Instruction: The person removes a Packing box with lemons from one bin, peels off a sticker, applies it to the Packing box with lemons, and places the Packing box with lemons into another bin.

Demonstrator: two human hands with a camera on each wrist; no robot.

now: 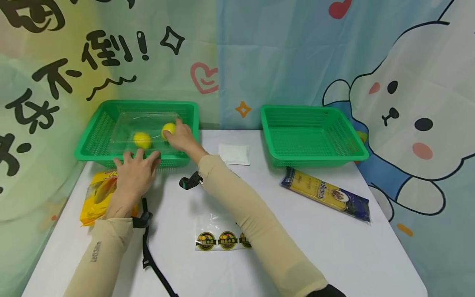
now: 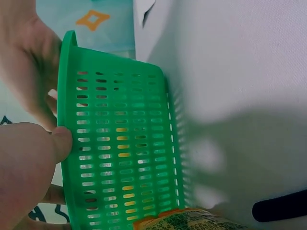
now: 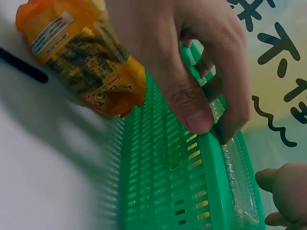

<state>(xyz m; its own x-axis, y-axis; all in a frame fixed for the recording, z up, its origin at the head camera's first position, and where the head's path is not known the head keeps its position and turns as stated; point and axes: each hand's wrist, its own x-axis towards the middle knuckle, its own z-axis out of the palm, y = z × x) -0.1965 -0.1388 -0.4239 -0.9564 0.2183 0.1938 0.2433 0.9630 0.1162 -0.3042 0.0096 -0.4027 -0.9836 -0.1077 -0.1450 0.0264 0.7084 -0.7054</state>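
The left green basket [image 1: 87,142] stands at the back left. My left hand [image 1: 135,175] grips its front rim, thumb [image 3: 196,115] outside and fingers over the edge. A clear plastic container [image 1: 122,128] lies inside it. Two round yellow lemon-like fruits [image 1: 142,140] are in the container area. My right hand [image 1: 182,136] reaches over the basket with thumb and fingers apart, close to the right-hand yellow fruit [image 1: 168,128] and partly covering it. In the right wrist view no fruit shows between the right hand's fingers [image 3: 290,191]; whether they touch it I cannot tell.
An orange-yellow snack bag [image 1: 97,196] lies by the left forearm. A white packet [image 1: 234,154] sits between the baskets. Another green basket [image 1: 308,159] stands at the back right, a pasta packet [image 1: 326,193] before it. A clear labelled bag [image 1: 217,225] and black strap [image 1: 146,247] lie nearer.
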